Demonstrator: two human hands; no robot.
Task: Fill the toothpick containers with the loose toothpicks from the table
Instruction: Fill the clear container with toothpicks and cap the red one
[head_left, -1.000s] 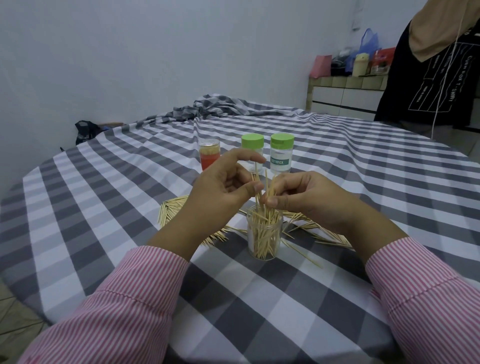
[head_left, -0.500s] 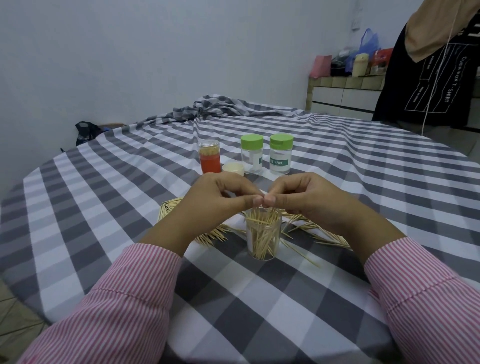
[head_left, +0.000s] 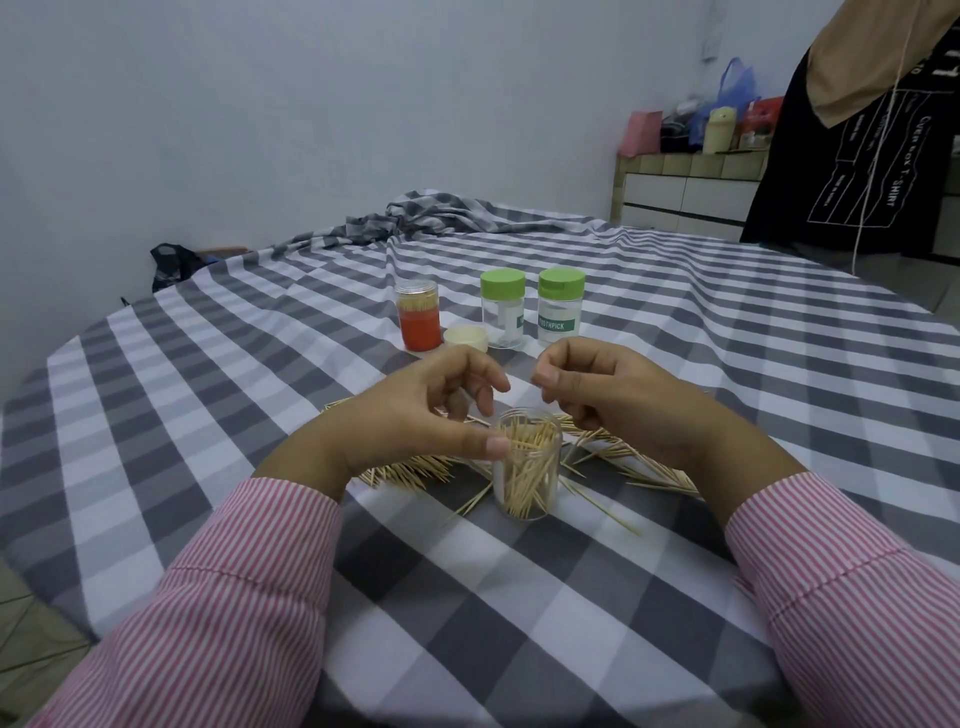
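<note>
While the clear open container stands upright in front of the person, already crammed with toothpicks whose tips splay just under its rim, the step in hand looks like settling this load before fetching more. The left hand sits just left of the container with its thumb against the rim and its fingers loosely curled above, pinching nothing that I can see; the right hand hovers just above and to the right of it, fingers curled, and no toothpick is visible in them either. The two hands are apart, with a small gap over the container's mouth. To do this well, the left hand should steady the container's wall, because it is light and top-heavy and a nudge would likely tip it. Loose toothpicks lie fanned on the checked tablecloth behind the container and on both sides of it, so plenty remains. Picking them up in aligned bunches, not singly, should seat them straight. Beyond the container stand a red-bottomed full container, a cream lid and two green-capped containers, which appear empty, likely next.
</note>
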